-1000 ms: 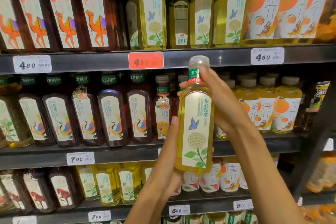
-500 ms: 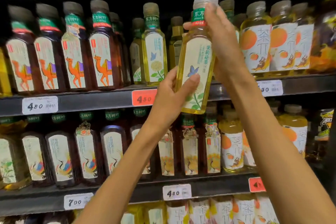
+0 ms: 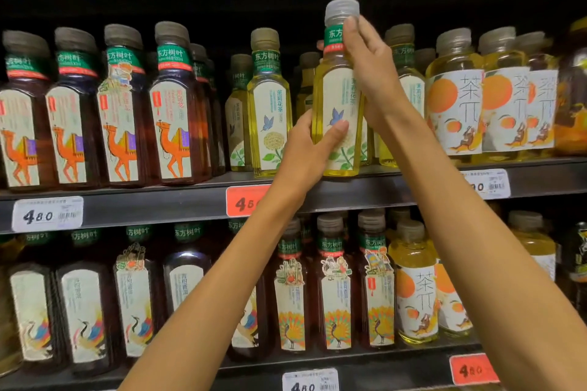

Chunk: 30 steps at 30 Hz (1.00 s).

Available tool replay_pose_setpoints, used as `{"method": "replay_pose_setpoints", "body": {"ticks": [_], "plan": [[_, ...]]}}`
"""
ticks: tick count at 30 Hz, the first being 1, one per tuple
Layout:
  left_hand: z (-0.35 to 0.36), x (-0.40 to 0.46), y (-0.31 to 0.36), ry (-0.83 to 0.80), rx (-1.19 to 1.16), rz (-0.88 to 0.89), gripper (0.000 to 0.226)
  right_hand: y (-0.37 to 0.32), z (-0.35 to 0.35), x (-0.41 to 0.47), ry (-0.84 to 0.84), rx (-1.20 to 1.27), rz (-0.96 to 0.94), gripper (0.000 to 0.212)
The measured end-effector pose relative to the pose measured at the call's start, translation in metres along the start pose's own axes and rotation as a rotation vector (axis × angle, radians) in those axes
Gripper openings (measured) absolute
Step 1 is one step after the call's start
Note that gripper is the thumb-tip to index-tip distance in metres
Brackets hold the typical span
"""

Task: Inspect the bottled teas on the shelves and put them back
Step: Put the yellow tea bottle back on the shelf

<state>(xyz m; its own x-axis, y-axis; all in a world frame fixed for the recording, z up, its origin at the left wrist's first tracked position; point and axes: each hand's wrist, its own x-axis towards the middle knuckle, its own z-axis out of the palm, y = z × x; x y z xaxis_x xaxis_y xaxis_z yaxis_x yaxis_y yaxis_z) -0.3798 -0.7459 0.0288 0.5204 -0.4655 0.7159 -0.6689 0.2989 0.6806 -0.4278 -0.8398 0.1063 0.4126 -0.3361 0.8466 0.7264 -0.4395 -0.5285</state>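
Observation:
A pale yellow tea bottle [image 3: 337,95] with a blue butterfly and flower label stands upright, its base at the front edge of the upper shelf [image 3: 158,203]. My left hand [image 3: 309,149] grips its lower part, thumb across the label. My right hand [image 3: 370,70] holds its neck and right side, fingers reaching the green band under the clear cap. A matching bottle [image 3: 270,105] stands on the shelf just to the left, another [image 3: 405,73] behind my right hand.
Dark camel-label bottles [image 3: 171,108] fill the upper shelf's left; orange-print bottles [image 3: 457,98] fill its right. The lower shelf carries dark crane-label bottles [image 3: 85,311] and peacock-label bottles [image 3: 333,292]. Price tags [image 3: 47,214] line the shelf edges.
Both hands have carried the butterfly bottle up from chest height to the upper shelf and brought it upright over the shelf edge. My view has tilted upward.

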Motion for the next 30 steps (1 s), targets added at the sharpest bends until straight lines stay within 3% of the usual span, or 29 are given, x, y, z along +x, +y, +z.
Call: {"method": "replay_pose_setpoints", "body": {"ticks": [4, 8, 10, 14, 20, 22, 26, 30], "plan": [[-0.002, 0.005, -0.003, -0.015, 0.067, -0.054, 0.036, 0.009, 0.006, 0.006, 0.073, -0.061, 0.054, 0.034], [-0.002, 0.009, -0.005, 0.017, 0.153, -0.075, 0.038, 0.021, 0.004, -0.002, 0.042, -0.165, 0.074, 0.026], [-0.001, 0.010, -0.006, 0.029, 0.174, -0.075, 0.037, 0.024, 0.000, -0.006, 0.056, -0.179, 0.070, 0.034], [0.003, 0.008, -0.009, 0.122, 0.210, -0.016, 0.033, 0.028, -0.008, -0.013, 0.019, -0.243, 0.051, 0.044], [0.010, -0.002, -0.011, 0.216, 0.349, 0.038, 0.054, 0.031, -0.011, -0.017, 0.033, -0.279, 0.021, 0.047], [0.009, -0.007, -0.012, 0.233, 0.383, 0.086, 0.050, 0.034, -0.007, -0.016, 0.062, -0.308, 0.019, 0.047], [0.006, -0.012, -0.017, 0.226, 0.553, 0.119, 0.047, 0.040, -0.002, -0.017, 0.112, -0.361, -0.003, 0.037], [0.011, -0.022, -0.019, 0.352, 0.792, 0.180, 0.050, 0.043, -0.003, -0.016, 0.096, -0.391, -0.003, 0.036]]}}
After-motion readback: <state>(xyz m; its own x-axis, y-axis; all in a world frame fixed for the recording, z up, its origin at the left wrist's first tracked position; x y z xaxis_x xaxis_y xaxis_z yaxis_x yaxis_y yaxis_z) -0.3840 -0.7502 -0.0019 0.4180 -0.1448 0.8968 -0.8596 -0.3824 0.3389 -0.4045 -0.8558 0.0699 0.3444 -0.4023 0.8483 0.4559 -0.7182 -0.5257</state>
